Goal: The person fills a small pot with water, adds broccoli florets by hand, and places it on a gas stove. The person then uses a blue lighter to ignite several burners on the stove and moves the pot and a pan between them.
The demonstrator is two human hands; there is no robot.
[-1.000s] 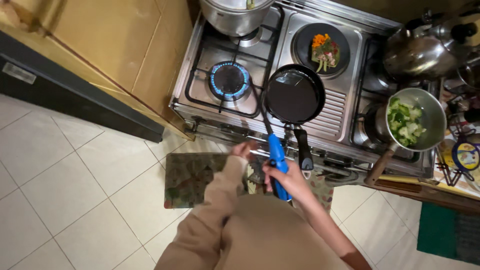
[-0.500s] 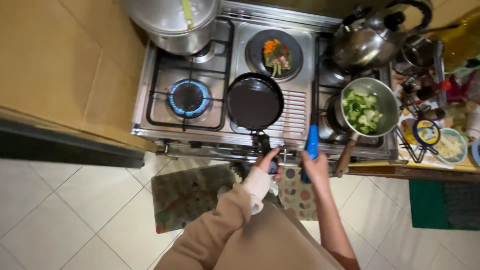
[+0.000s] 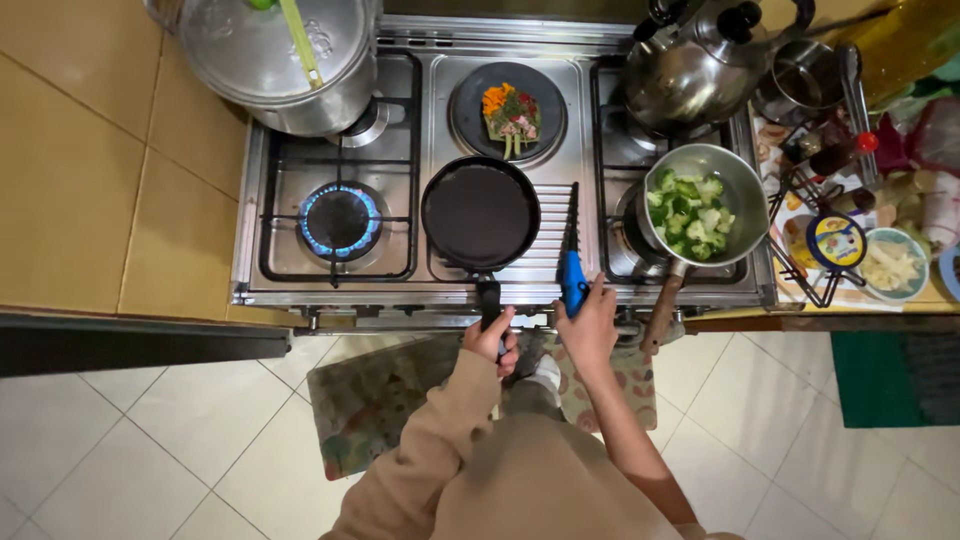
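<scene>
- Big steel pot [image 3: 275,65], lidded, at the stove's back left; lit burner [image 3: 339,219] bare.
- Empty black frying pan [image 3: 480,215]: handle gripped by left hand [image 3: 490,340].
- Blue lighter [image 3: 572,270] clasped in right hand [image 3: 588,325].
- Saucepan [image 3: 745,195] filled with broccoli.

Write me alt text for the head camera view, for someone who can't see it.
Seen from above, a person's left hand grips the handle of an empty black frying pan on a steel gas stove, while the right hand holds a blue stick lighter. A blue flame burns on the front-left burner.
</scene>
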